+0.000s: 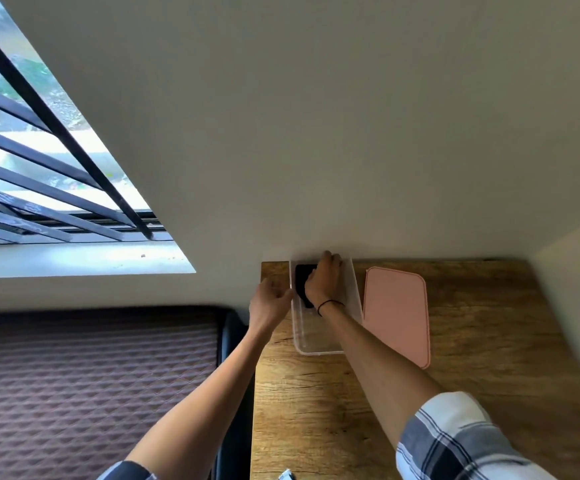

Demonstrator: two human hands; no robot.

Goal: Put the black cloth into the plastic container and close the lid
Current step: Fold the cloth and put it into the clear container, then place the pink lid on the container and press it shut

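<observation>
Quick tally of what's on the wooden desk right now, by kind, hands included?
Black cloth: 1, inside the container under the right hand
Clear plastic container: 1
Pink lid: 1, lying flat beside the container
Hands: 2, left hand at the container's side wall, right hand in the container
Total: 5

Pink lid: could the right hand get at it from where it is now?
Probably yes. The pink lid lies flat on the desk just right of the clear container, with nothing on it. The right hand is pressing the black cloth inside and must lift out first.
</observation>
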